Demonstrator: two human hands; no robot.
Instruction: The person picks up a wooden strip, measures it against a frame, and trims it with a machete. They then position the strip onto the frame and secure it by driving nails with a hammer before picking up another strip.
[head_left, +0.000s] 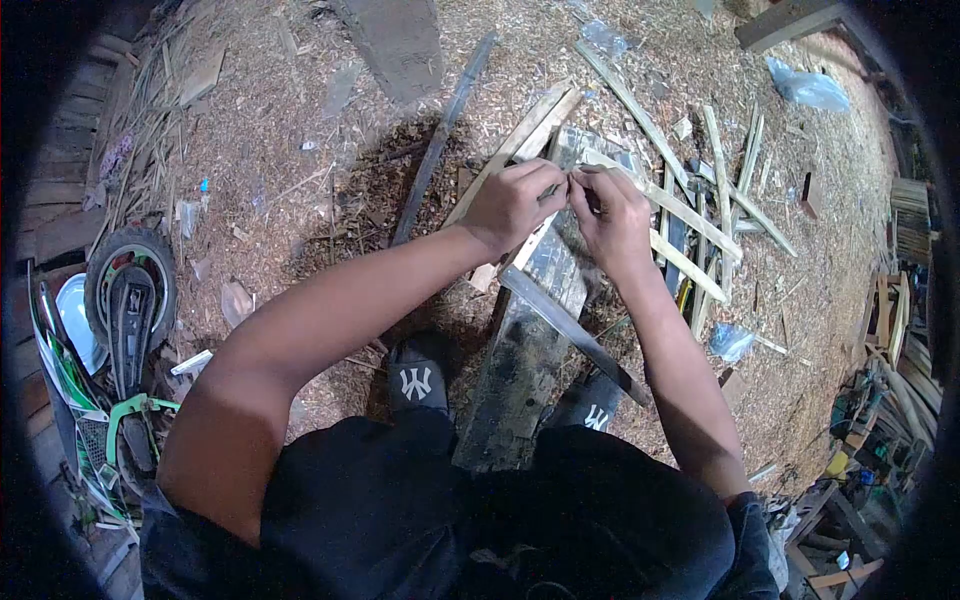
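The left hand [512, 205] and right hand [612, 215] meet fingertip to fingertip, pinching a thin pale strip [529, 245] above the dark plank [520, 380] toward 6 o'clock. Gripping close together probably prevents snapping.

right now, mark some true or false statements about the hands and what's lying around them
1. The left hand and right hand meet, fingers pinched, above the dark weathered wooden plank. True.
2. Beside the right hand, pale split bamboo strips lie on the sawdust-covered ground. True.
3. The green-and-white small motorcycle stands on the person's right. False: it stands on the left.
4. The feet are bare. False: they wear black slippers with white logos.
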